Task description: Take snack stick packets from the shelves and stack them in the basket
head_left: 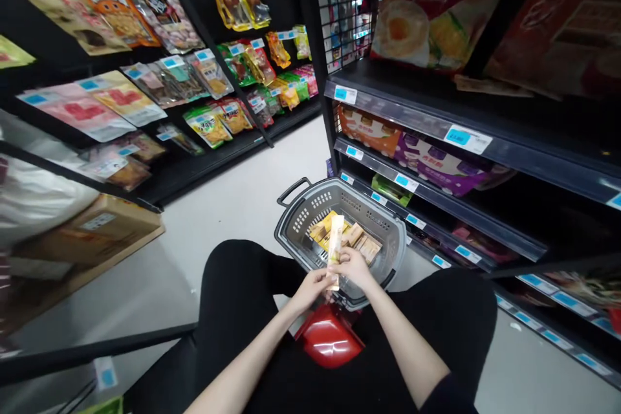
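You are holding a slim pale packet (336,239) over the near part of the grey basket (394,236), its long end pointing far. Your left hand (310,288) is pinching the near end between closed fingers; your right hand (353,266) is gripping its right edge slightly farther up. Yellow packs (320,229) and brown packs (367,247) are lying inside, beyond your hands. You are seemingly handling this single piece, and any next move is calling for a light, steady pinch.
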Demonstrator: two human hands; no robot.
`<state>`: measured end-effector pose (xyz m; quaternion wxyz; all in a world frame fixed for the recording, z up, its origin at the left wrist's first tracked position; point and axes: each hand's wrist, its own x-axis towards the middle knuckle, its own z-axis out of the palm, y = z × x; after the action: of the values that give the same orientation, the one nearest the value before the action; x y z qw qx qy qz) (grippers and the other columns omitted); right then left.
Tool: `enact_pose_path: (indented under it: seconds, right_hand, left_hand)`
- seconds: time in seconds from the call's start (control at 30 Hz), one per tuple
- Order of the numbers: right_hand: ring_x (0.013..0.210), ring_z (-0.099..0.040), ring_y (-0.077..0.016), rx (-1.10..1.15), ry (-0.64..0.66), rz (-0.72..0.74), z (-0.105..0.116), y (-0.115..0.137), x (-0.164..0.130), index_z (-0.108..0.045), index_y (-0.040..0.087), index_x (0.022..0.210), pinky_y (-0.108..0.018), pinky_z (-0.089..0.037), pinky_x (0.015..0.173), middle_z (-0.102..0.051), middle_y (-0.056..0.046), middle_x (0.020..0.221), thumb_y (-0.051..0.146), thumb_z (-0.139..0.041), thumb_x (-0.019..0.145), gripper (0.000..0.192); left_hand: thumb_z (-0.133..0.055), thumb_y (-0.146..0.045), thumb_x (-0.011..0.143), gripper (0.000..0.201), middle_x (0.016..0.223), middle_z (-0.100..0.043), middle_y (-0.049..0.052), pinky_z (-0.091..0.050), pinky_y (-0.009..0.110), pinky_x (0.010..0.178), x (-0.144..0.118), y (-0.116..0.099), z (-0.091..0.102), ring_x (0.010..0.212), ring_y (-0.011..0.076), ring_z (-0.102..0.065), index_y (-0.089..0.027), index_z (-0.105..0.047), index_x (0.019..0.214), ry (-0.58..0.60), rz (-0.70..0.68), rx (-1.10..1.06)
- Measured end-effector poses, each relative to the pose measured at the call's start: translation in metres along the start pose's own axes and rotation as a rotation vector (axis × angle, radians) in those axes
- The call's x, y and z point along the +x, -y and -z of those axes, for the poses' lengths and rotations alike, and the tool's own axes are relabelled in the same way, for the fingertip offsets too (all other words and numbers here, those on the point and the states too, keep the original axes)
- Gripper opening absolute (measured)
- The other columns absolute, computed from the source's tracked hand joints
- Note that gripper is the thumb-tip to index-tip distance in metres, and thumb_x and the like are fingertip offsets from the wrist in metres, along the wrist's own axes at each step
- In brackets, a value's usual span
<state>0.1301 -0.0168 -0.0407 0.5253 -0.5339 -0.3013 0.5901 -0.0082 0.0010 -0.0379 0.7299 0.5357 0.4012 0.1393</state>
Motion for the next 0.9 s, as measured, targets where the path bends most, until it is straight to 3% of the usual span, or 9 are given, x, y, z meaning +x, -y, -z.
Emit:
enact_pose_path:
  seconds: [0.1, 0.2, 0.43, 0.53, 0.63, 0.7, 0.8, 0.9]
  right_hand:
    - [0.042, -0.049, -0.0083, 0.040, -0.053, -0.101, 0.006, 0.002, 0.012, -0.053, 0.015, 0.056, -0.020, -0.038, 0.042, -0.054, 0.005, 0.046, 0.027, -0.080, 0.038, 0.034]
    - [0.043, -0.051, -0.0091, 0.133, -0.146, -0.137, 0.017, 0.005, 0.022, -0.057, 0.014, 0.060, -0.021, -0.042, 0.044, -0.056, 0.004, 0.049, 0.028, -0.079, 0.040, 0.033]
    - [0.056, -0.059, -0.0135, 0.288, -0.345, 0.001, 0.039, 0.011, 0.027, -0.059, 0.014, 0.069, -0.027, -0.049, 0.057, -0.064, -0.001, 0.064, 0.029, -0.073, 0.051, 0.026]
    - [0.057, -0.059, -0.0136, 0.293, -0.395, 0.038, 0.043, 0.012, 0.023, -0.057, 0.016, 0.066, -0.028, -0.049, 0.058, -0.062, -0.001, 0.062, 0.031, -0.073, 0.053, 0.026]
    - [0.061, -0.059, -0.0133, 0.333, -0.386, 0.082, 0.044, 0.012, 0.021, -0.055, 0.018, 0.068, -0.028, -0.049, 0.062, -0.061, 0.000, 0.066, 0.034, -0.072, 0.055, 0.027]
    - [0.064, -0.059, -0.0132, 0.384, -0.349, 0.106, 0.044, 0.011, 0.020, -0.054, 0.019, 0.070, -0.028, -0.049, 0.067, -0.061, 0.001, 0.069, 0.035, -0.071, 0.057, 0.027]
    - [0.067, -0.059, -0.0129, 0.484, -0.281, 0.101, 0.042, 0.013, 0.019, -0.052, 0.022, 0.074, -0.029, -0.049, 0.071, -0.061, 0.002, 0.071, 0.036, -0.071, 0.059, 0.028]
    - [0.068, -0.059, -0.0139, 0.509, -0.204, 0.082, 0.037, 0.019, 0.017, -0.052, 0.023, 0.078, -0.030, -0.049, 0.070, -0.060, 0.002, 0.071, 0.040, -0.068, 0.062, 0.028]
  left_hand:
    - [-0.060, -0.046, 0.071, 0.035, 0.044, -0.052, -0.003, -0.037, 0.019, 0.042, 0.003, 0.001, 0.004, 0.038, 0.0090, -0.049, -0.012, -0.055, 0.067, -0.008, 0.005, 0.020]
    - [-0.062, -0.045, 0.069, 0.035, 0.043, -0.051, -0.004, -0.037, 0.019, 0.041, 0.005, -0.002, 0.002, 0.037, 0.0081, -0.047, -0.012, -0.056, 0.065, 0.021, 0.047, 0.015]
    - [-0.062, -0.042, 0.069, 0.033, 0.053, -0.057, -0.001, -0.039, 0.019, 0.042, -0.002, -0.006, -0.006, 0.039, 0.0066, -0.046, -0.011, -0.056, 0.063, 0.173, 0.099, 0.044]
    - [-0.066, -0.042, 0.067, 0.033, 0.054, -0.058, 0.000, -0.041, 0.021, 0.046, -0.004, -0.006, -0.008, 0.042, 0.0085, -0.050, -0.011, -0.056, 0.064, 0.167, 0.116, -0.010]
    - [-0.064, -0.050, 0.067, 0.041, 0.064, -0.063, 0.004, -0.047, 0.027, 0.054, -0.005, -0.006, -0.009, 0.056, 0.0154, -0.059, -0.010, -0.059, 0.076, 0.168, 0.163, -0.211]
    - [-0.055, -0.057, 0.072, 0.051, 0.076, -0.065, 0.009, -0.049, 0.030, 0.057, -0.006, -0.006, -0.008, 0.066, 0.0188, -0.061, -0.010, -0.059, 0.091, 0.257, 0.219, -0.393]
    - [-0.055, -0.051, 0.076, 0.050, 0.072, -0.062, 0.008, -0.046, 0.022, 0.050, -0.009, -0.005, -0.006, 0.058, 0.0122, -0.057, -0.007, -0.058, 0.100, 0.434, 0.290, -0.565]
    - [-0.066, -0.037, 0.072, 0.037, 0.058, -0.055, 0.002, -0.044, 0.018, 0.046, -0.012, -0.002, -0.006, 0.050, 0.0077, -0.052, -0.005, -0.062, 0.090, 0.439, 0.254, -0.587]
